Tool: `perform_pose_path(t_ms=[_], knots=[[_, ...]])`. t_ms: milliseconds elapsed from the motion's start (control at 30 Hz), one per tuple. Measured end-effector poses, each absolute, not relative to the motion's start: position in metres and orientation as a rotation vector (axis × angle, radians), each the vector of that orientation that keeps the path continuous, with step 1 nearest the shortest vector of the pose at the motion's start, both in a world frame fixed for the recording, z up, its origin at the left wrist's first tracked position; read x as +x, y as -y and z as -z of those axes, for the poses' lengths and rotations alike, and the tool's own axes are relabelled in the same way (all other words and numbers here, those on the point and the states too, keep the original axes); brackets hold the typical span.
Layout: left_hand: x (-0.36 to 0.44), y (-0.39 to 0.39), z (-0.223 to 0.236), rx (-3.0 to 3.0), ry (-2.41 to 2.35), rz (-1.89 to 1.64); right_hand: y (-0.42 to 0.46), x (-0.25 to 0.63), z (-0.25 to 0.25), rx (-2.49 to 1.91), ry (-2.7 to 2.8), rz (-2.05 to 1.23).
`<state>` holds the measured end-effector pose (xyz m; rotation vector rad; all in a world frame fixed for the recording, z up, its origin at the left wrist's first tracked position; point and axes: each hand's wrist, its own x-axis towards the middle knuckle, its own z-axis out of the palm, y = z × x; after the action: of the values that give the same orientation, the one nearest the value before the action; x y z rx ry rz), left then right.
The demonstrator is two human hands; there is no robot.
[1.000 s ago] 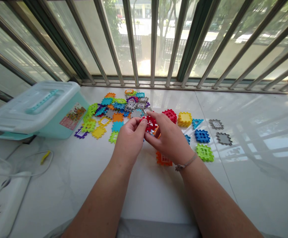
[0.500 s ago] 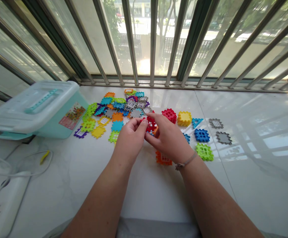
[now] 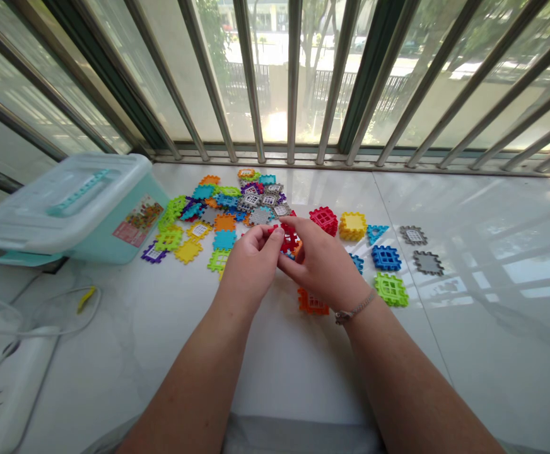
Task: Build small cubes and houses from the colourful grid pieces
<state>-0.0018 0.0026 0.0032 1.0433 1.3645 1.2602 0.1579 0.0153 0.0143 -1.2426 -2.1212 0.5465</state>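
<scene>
Above a glossy white surface, we hold a red piece, its left edge clamped between our left hand's fingers; our right hand curves around its right side, grip unclear.

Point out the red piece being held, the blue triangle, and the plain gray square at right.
Red piece [image 3: 290,237]: head view, its exposed latticed face.
Blue triangle [image 3: 376,234]: head view, near its middle.
Plain gray square [image 3: 428,263]: head view, its flat center.

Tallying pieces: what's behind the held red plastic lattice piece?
Slivers of orange plastic and blue plastic show past the red lattice piece; it, the left hand and right hand hide the rest.
</scene>
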Motion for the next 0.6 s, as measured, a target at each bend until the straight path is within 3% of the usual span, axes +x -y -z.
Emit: perform_pose_path(t_ms=[600], knots=[[0.0006, -0.0009, -0.0068, 1.116, -1.471, -1.207, -0.0159, 0.1573, -0.0130, -1.228, 2.135, -0.568]])
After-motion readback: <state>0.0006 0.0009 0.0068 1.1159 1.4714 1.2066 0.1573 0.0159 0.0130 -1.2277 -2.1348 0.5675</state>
